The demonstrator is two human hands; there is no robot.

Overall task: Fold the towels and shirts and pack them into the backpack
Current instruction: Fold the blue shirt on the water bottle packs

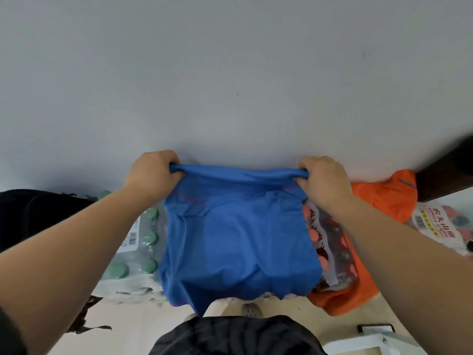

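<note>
**Blue shirt held up, fold not finished**

Landmark: the blue shirt (238, 237), which hung in the air before a pale wall (230, 73).

- **Far left of the shirt:** a dark bundle (38, 213) lay low. Whether it was the backpack could not be told.
- **Just left of the shirt:** a pack of green-capped bottles (143, 239).
- **Hands:** the left hand (153, 172) gripped the shirt's top left corner, fingers curled round the cloth. The right hand (325, 180) gripped the top right corner likewise.
- **Right of the shirt:** a pack of red-capped bottles (322, 239) sat partly behind it, with an orange shirt (378, 201) lying loose.

Judgement: early stage. This shirt, the orange one and all the packing were left to do. The bottle packs crowded the laying space.
</note>
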